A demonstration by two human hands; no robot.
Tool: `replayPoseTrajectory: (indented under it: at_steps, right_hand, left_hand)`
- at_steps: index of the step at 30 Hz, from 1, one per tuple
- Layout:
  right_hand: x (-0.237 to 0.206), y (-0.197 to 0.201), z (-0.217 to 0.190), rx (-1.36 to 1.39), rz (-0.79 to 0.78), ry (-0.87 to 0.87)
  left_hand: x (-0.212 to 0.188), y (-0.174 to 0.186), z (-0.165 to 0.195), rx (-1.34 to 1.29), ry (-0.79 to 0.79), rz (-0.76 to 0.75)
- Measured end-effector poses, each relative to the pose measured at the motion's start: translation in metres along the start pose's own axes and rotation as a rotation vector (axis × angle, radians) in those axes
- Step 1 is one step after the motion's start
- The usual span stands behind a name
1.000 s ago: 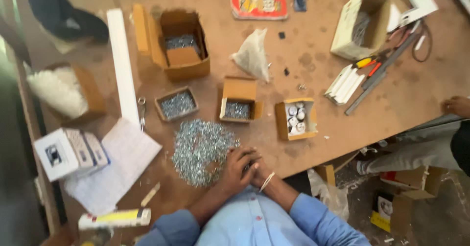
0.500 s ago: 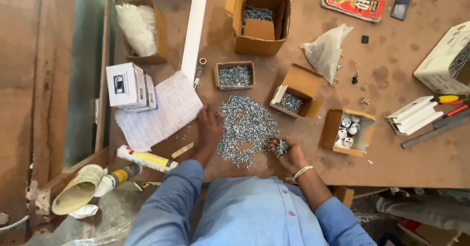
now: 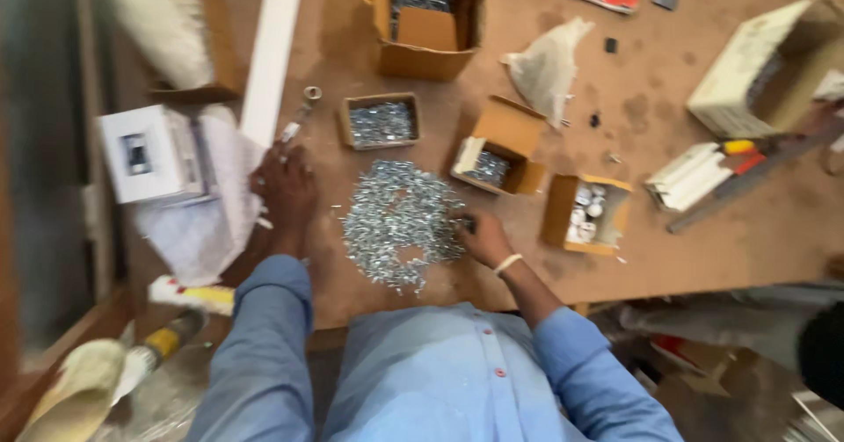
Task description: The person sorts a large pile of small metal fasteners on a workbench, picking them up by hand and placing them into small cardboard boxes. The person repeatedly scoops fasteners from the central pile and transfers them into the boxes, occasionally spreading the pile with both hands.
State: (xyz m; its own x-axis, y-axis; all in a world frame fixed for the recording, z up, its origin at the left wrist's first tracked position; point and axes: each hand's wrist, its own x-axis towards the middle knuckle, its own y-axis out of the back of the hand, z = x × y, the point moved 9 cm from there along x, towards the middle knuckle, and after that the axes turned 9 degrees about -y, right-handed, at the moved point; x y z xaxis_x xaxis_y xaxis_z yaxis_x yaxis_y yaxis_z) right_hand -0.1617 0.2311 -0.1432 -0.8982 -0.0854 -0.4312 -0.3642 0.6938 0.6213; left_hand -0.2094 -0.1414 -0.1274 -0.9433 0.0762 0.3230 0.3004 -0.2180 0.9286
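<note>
The right hand [image 3: 482,235] rests at the right edge of the loose heap of small silver metal screws [image 3: 400,221], fingers curled narrowly into the pile; whether they pinch any screw is too blurred to tell. A pale band circles that wrist. The left hand [image 3: 283,192] lies left of the heap, apart from it, fingers spread flat near the edge of a white sheet of paper [image 3: 207,222]; it holds nothing that shows. Both arms wear light blue sleeves.

The heap lies on the brown wooden tabletop [image 3: 703,257], directly in front of the person. Just beyond the heap stands a small open cardboard tray filled with silver screws [image 3: 380,121]. Beyond and right of the heap sits a small open cardboard box with screws inside [image 3: 498,154], and right of the heap, well clear of it, another open cardboard box holding round silver pieces [image 3: 587,209]. Far beyond the heap is a larger open cardboard carton [image 3: 425,20], with a crumpled clear plastic bag [image 3: 547,66] to its right. Left of the heap, past the paper, stands a white square box [image 3: 145,154]. A long white strip [image 3: 271,51] runs away from the heap on the left.
</note>
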Motion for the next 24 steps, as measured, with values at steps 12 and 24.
replayPoseTrajectory:
  at_steps: [12,24]
  right_hand:
    - [-0.010,0.020,-0.086,0.030,-0.030,0.172]
    - [-0.017,0.046,-0.008,0.374,0.258,-0.184]
  left_hand:
    - [-0.007,-0.013,-0.001,0.042,0.008,0.017]
    - [-0.009,-0.044,-0.010,0.083,0.082,-0.155]
